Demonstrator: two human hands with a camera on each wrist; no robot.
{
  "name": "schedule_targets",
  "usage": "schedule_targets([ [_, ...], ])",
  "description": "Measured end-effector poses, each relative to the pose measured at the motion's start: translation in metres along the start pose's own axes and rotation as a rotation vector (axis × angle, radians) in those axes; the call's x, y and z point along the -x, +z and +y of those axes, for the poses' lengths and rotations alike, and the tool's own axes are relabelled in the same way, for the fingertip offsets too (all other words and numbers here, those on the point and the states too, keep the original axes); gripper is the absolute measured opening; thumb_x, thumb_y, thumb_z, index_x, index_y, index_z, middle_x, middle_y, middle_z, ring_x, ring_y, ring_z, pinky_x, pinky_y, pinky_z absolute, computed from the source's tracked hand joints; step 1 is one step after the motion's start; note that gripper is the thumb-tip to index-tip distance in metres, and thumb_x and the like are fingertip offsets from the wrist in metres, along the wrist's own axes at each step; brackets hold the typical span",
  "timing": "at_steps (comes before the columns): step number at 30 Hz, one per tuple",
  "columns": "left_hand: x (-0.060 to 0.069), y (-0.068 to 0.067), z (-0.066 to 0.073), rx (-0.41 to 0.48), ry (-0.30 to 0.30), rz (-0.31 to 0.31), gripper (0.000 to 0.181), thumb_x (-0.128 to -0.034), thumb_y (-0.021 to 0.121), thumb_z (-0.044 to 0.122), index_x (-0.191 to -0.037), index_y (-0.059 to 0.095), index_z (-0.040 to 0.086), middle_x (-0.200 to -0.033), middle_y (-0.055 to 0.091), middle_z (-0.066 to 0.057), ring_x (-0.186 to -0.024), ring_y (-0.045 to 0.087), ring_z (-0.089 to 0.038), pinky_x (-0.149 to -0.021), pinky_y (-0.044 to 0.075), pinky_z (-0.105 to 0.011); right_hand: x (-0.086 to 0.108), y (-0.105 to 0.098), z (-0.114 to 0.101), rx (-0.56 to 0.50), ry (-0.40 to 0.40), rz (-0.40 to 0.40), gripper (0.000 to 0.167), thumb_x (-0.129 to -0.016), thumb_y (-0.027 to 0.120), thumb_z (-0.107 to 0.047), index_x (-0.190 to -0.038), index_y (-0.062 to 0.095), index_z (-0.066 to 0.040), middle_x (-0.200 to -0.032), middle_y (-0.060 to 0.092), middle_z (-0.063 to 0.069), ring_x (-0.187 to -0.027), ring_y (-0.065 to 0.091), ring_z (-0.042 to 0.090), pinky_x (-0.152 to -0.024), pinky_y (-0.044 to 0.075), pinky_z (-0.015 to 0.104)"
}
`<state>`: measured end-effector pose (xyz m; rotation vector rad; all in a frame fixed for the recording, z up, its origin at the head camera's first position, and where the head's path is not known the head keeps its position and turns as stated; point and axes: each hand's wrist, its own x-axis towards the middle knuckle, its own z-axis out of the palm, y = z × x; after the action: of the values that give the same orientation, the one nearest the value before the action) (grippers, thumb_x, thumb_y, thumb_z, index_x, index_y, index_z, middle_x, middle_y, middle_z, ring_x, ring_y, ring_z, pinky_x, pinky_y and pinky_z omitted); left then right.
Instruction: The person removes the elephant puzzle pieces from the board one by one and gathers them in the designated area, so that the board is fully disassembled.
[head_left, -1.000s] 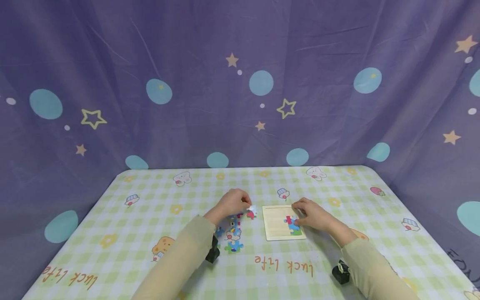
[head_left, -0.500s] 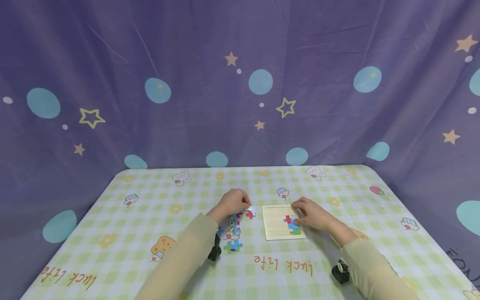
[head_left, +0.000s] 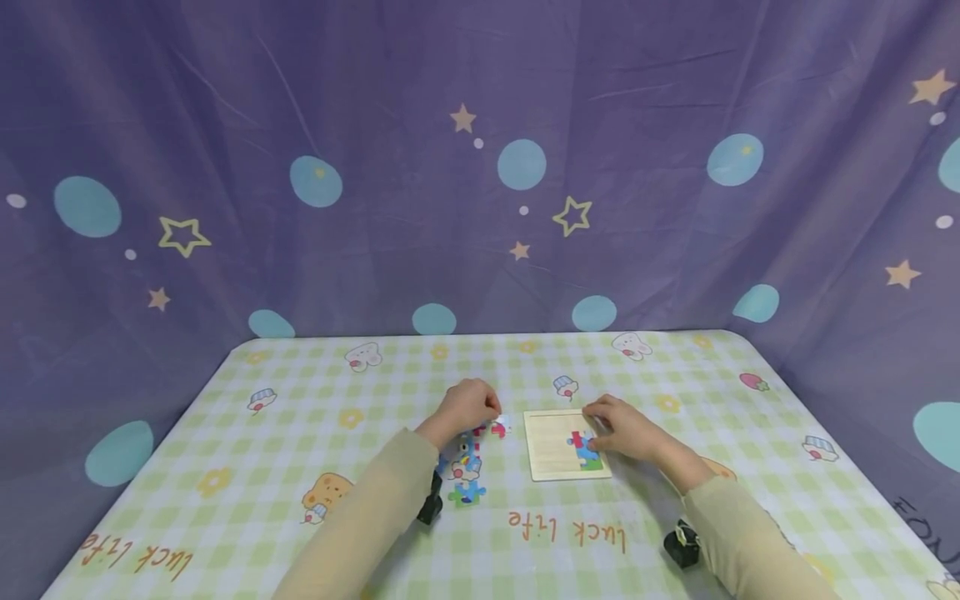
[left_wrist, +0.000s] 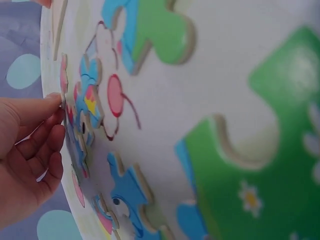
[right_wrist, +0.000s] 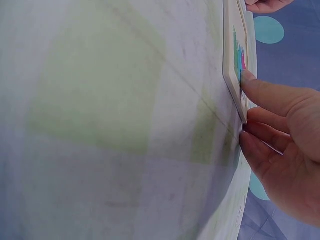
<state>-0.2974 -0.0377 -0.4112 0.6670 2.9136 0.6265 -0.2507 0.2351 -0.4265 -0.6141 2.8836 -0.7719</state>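
In the head view my left hand (head_left: 467, 406) pinches a red and white jigsaw piece (head_left: 500, 428) low over the table. The left wrist view has its thumb and forefinger (left_wrist: 56, 101) at that piece's edge. A shallow wooden puzzle tray (head_left: 546, 450) lies to the right. Joined pieces (head_left: 585, 450) in red, blue and green sit along its right side. My right hand (head_left: 628, 429) holds the tray's right edge. In the right wrist view its thumb (right_wrist: 248, 80) lies on top, while the other fingers are at the side of the frame.
Several loose jigsaw pieces (head_left: 467, 493) lie below my left hand, some partly behind the wrist. A large green piece (left_wrist: 285, 185) shows close up in the left wrist view. A checked cloth (head_left: 285, 450) covers the table, and a purple curtain (head_left: 405, 250) hangs behind it.
The red and white piece has shifted and turned slightly in my left hand, moving a little to the left. My right hand and the tray have stayed put.
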Motion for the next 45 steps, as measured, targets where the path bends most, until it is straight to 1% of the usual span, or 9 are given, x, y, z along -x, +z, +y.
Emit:
schedule_targets([
  [6, -0.001, 0.002, 0.000, -0.018, -0.008, 0.009, 0.006, -0.0797, 0.066, 0.015, -0.076, 0.071, 0.016, -0.071, 0.064, 0.007, -0.057, 0.050, -0.008, -0.069, 0.045, -0.032, 0.001, 0.000, 0.000, 0.006, -0.006, -0.004, 0.053, -0.076, 0.072, -0.019, -0.120, 0.054, 0.004, -0.115, 0.052, 0.015, -0.107, 0.050, 0.032, -0.095, 0.037, 0.047],
  [10, -0.001, 0.004, -0.003, -0.022, 0.006, 0.021, 0.006, -0.0792, 0.066, 0.015, -0.075, 0.071, 0.017, -0.070, 0.064, 0.008, -0.057, 0.050, -0.007, -0.069, 0.045, -0.031, 0.001, 0.000, -0.001, 0.005, -0.011, -0.008, 0.053, -0.076, 0.072, -0.019, -0.120, 0.054, 0.005, -0.115, 0.052, 0.015, -0.107, 0.050, 0.032, -0.095, 0.037, 0.048],
  [13, -0.002, 0.006, -0.006, -0.006, 0.019, 0.031, 0.006, -0.0790, 0.067, 0.016, -0.074, 0.070, 0.018, -0.069, 0.063, 0.009, -0.056, 0.050, -0.006, -0.067, 0.044, -0.029, 0.001, 0.000, -0.001, 0.002, -0.007, -0.010, 0.053, -0.076, 0.072, -0.019, -0.120, 0.054, 0.004, -0.115, 0.052, 0.015, -0.107, 0.050, 0.033, -0.095, 0.036, 0.048],
  [18, -0.001, 0.005, -0.007, 0.031, 0.018, 0.032, 0.006, -0.0793, 0.066, 0.016, -0.075, 0.070, 0.017, -0.070, 0.063, 0.008, -0.054, 0.050, -0.006, -0.066, 0.044, -0.028, 0.002, -0.001, -0.003, -0.006, 0.001, -0.010, 0.054, -0.076, 0.071, -0.019, -0.121, 0.053, 0.004, -0.116, 0.052, 0.015, -0.108, 0.050, 0.033, -0.096, 0.036, 0.048],
  [23, 0.001, 0.005, -0.004, 0.037, 0.019, 0.039, 0.005, -0.0799, 0.066, 0.018, -0.078, 0.071, 0.017, -0.072, 0.064, 0.008, -0.057, 0.050, -0.006, -0.071, 0.042, -0.032, 0.002, -0.002, -0.004, -0.002, 0.007, -0.018, 0.054, -0.077, 0.071, -0.020, -0.122, 0.052, 0.004, -0.118, 0.051, 0.016, -0.109, 0.049, 0.033, -0.096, 0.036, 0.048],
  [25, 0.001, 0.006, -0.002, 0.043, 0.036, 0.041, 0.005, -0.0800, 0.066, 0.018, -0.079, 0.071, 0.016, -0.072, 0.064, 0.008, -0.056, 0.050, -0.005, -0.069, 0.043, -0.030, 0.002, -0.002, -0.004, 0.006, 0.004, -0.019, 0.054, -0.077, 0.071, -0.020, -0.122, 0.052, 0.005, -0.118, 0.051, 0.016, -0.110, 0.049, 0.033, -0.096, 0.036, 0.048],
  [31, 0.002, 0.009, 0.014, 0.105, 0.069, 0.025, 0.005, -0.0809, 0.065, 0.016, -0.081, 0.069, 0.012, -0.074, 0.063, 0.005, -0.058, 0.049, -0.007, -0.060, 0.042, -0.022, 0.003, -0.002, -0.004, 0.024, -0.018, -0.013, 0.053, -0.077, 0.071, -0.020, -0.120, 0.053, 0.005, -0.118, 0.052, 0.018, -0.110, 0.049, 0.035, -0.096, 0.036, 0.049],
  [39, -0.004, 0.022, 0.042, 0.131, 0.100, -0.029, 0.005, -0.0809, 0.066, 0.016, -0.083, 0.069, 0.012, -0.077, 0.064, 0.004, -0.063, 0.053, -0.006, -0.063, 0.043, -0.021, 0.003, -0.002, -0.002, 0.031, -0.057, -0.022, 0.052, -0.078, 0.069, -0.020, -0.121, 0.053, 0.006, -0.120, 0.051, 0.020, -0.112, 0.048, 0.037, -0.097, 0.035, 0.050],
  [45, -0.010, 0.032, 0.060, 0.162, 0.151, -0.071, 0.010, -0.0801, 0.067, 0.016, -0.088, 0.069, 0.011, -0.075, 0.063, 0.006, -0.065, 0.052, -0.004, -0.065, 0.042, -0.018, 0.005, -0.004, -0.001, 0.031, -0.082, -0.039, 0.056, -0.076, 0.071, -0.018, -0.122, 0.051, 0.007, -0.125, 0.048, 0.023, -0.115, 0.046, 0.040, -0.097, 0.033, 0.051],
])
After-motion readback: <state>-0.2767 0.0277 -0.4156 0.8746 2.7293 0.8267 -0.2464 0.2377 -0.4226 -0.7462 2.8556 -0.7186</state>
